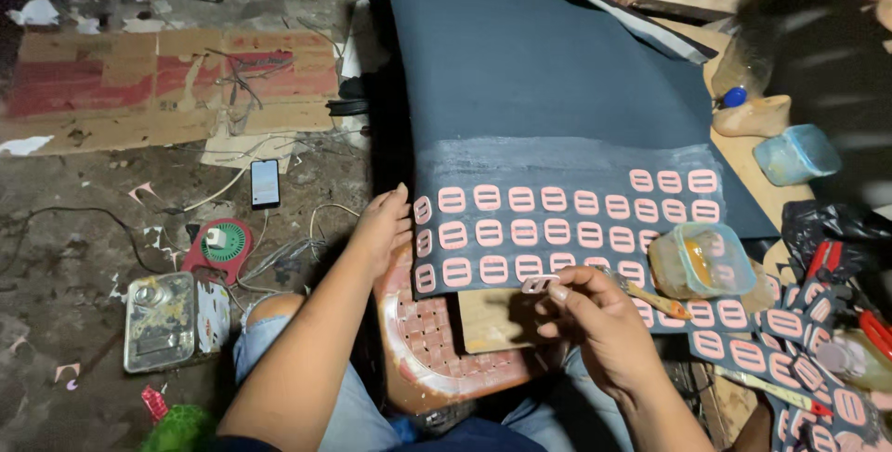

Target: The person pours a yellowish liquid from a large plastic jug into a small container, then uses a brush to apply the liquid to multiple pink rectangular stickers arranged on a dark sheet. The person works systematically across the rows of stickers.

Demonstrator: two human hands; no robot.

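Pink piece (pixel 539 284) pinched at right fingertips (pixel 560 292)

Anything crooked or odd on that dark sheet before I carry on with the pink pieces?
The pink pieces sit in fairly even rows on the dark sheet. The bottom row stops near the right hand, which holds a loose pink piece. Nothing looks askew or spilled.
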